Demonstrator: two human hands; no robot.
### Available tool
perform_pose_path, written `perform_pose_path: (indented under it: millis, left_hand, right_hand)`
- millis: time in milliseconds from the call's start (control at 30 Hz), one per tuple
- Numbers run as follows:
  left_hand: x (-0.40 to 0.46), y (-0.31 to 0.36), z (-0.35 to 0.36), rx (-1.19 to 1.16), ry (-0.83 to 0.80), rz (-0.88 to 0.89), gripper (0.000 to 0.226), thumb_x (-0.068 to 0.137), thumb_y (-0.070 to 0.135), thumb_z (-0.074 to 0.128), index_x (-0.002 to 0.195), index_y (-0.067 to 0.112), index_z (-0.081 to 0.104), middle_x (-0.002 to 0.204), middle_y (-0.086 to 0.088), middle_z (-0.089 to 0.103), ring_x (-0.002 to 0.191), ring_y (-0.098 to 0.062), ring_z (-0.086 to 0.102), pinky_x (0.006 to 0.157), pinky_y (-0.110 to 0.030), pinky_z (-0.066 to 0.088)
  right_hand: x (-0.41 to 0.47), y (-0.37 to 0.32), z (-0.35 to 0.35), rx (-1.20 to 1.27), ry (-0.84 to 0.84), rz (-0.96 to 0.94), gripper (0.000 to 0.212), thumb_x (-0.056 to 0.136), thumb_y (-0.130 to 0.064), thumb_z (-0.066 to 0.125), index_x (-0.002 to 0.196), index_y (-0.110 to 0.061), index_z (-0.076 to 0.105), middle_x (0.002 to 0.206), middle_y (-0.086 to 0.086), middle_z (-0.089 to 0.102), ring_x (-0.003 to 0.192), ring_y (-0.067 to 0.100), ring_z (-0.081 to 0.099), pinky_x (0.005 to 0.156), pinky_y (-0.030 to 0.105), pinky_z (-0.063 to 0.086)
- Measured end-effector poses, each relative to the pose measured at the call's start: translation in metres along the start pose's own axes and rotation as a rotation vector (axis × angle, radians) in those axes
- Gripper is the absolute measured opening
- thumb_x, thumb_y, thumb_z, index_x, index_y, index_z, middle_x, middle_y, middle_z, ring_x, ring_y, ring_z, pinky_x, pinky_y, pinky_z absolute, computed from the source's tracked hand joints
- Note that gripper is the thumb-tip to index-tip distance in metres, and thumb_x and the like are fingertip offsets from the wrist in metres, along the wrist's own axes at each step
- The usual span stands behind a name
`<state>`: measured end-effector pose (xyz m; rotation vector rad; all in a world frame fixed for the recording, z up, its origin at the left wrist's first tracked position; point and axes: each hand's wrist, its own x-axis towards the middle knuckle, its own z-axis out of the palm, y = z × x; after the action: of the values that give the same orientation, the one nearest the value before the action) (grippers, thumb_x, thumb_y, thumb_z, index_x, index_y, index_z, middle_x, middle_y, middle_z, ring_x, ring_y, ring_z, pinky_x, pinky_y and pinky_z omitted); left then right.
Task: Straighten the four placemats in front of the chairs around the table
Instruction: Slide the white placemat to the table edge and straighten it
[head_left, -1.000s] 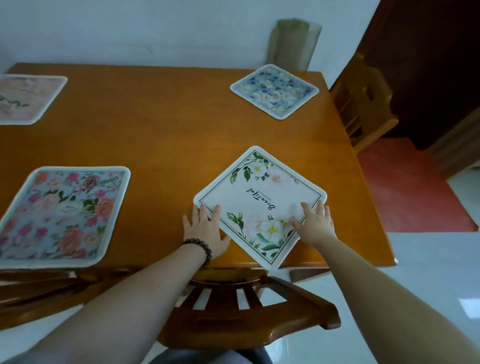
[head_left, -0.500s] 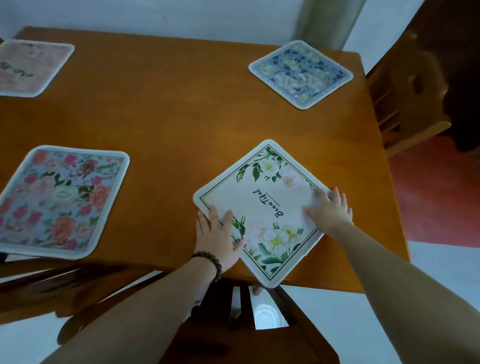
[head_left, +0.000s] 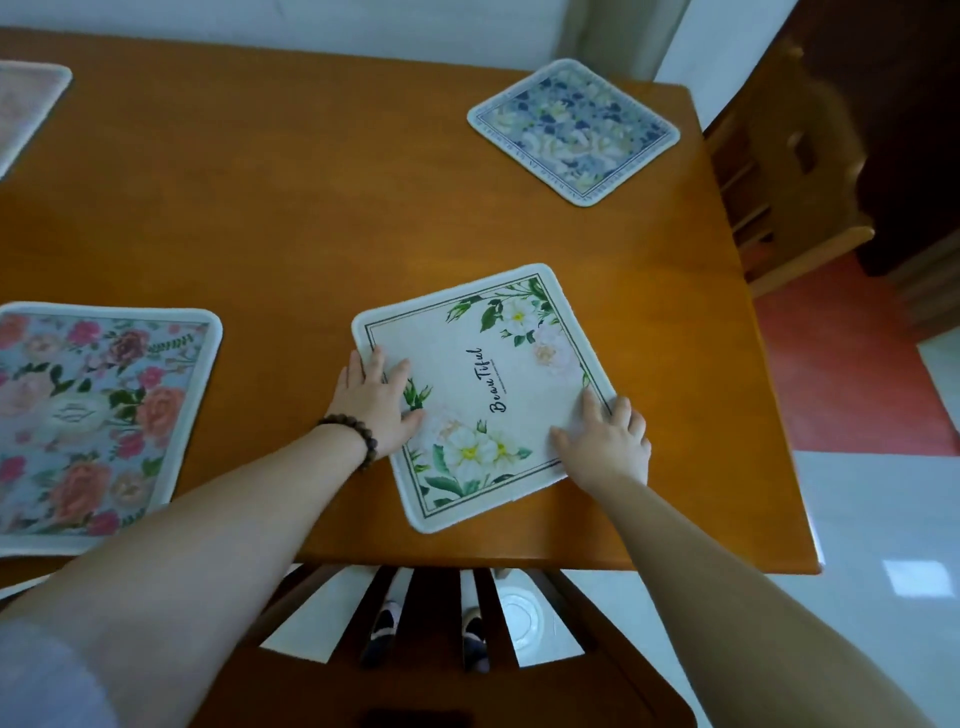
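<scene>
Head view. You stand at the near edge of the orange-brown wooden counter (head_left: 311, 218), leaning over a dark wooden chair back (head_left: 441, 649).

Progress: the white square fabric placemat with green leaves, white flowers and black script lettering (head_left: 483, 389) lies directly in front of you, still skewed, its near edge running at a slant to the counter's near edge. It appears partway through being turned, so this mat is not yet straight. The blue-grey floral square placemat (head_left: 574, 130) at the far right sits cornerwise like a diamond and plainly needs straightening. The pink and coral rose-patterned placemat with a pale border (head_left: 88, 421) at the near left looks roughly square to the counter edge. Only a corner of the pale pink placemat (head_left: 26, 109) at the far left shows, too little to judge. By this reading, at least two mats remain.

Hands and mat: your left hand (head_left: 376, 402), with a dark beaded bracelet (head_left: 353, 434) at the wrist, lies flat with its fingers spread and pressed onto the white mat's left border. Your right hand (head_left: 605, 439) rests flat, fingers extended, over the mat's right-hand corner. Neither hand curls round the fabric; both only press down. The mat lies between the two hands, flat on the counter, wholly inside the near edge.
</scene>
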<state>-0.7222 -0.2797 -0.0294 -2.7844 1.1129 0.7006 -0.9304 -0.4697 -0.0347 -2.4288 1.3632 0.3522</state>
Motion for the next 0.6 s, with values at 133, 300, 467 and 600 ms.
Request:
perform_pose_path:
  millis: [133, 300, 467, 600]
  left_hand:
    - [0.013, -0.014, -0.013, -0.003, -0.042, 0.058, 0.065, 0.094, 0.054, 0.039, 0.149, 0.029, 0.016, 0.160, -0.010, -0.007, 0.144, -0.038, -0.005, 0.116, -0.046, 0.009]
    - [0.014, -0.020, -0.014, 0.011, -0.066, 0.084, 0.064, 0.096, 0.050, 0.036, 0.152, 0.030, 0.010, 0.160, -0.009, -0.011, 0.145, -0.035, -0.006, 0.118, -0.046, 0.010]
    - [-0.013, -0.019, 0.008, 0.019, -0.059, 0.088, 0.096, 0.081, 0.077, 0.037, 0.151, 0.027, -0.005, 0.157, -0.012, -0.020, 0.142, -0.040, -0.014, 0.115, -0.051, 0.002]
    - [-0.048, -0.028, 0.032, 0.021, -0.086, 0.173, 0.126, 0.052, 0.098, 0.033, 0.147, 0.034, -0.018, 0.152, -0.008, -0.035, 0.138, -0.042, -0.026, 0.112, -0.052, -0.009]
  right_hand:
    - [-0.021, -0.009, 0.010, -0.019, 0.005, 0.020, 0.074, 0.085, -0.060, 0.040, 0.146, -0.031, 0.009, 0.157, 0.014, 0.005, 0.141, 0.037, 0.006, 0.110, 0.052, 0.018]
    - [-0.045, -0.014, 0.015, -0.041, -0.005, 0.041, 0.078, 0.085, -0.063, 0.040, 0.148, -0.030, 0.007, 0.156, 0.015, 0.007, 0.140, 0.037, 0.009, 0.110, 0.051, 0.021]
    - [-0.065, -0.027, 0.020, -0.051, -0.003, 0.050, 0.076, 0.085, -0.063, 0.042, 0.146, -0.029, 0.010, 0.152, 0.016, 0.014, 0.136, 0.037, 0.017, 0.106, 0.049, 0.027]
    - [-0.078, -0.038, 0.023, -0.030, 0.001, 0.074, 0.075, 0.085, -0.063, 0.043, 0.145, -0.028, 0.013, 0.150, 0.017, 0.016, 0.135, 0.037, 0.019, 0.105, 0.047, 0.028]
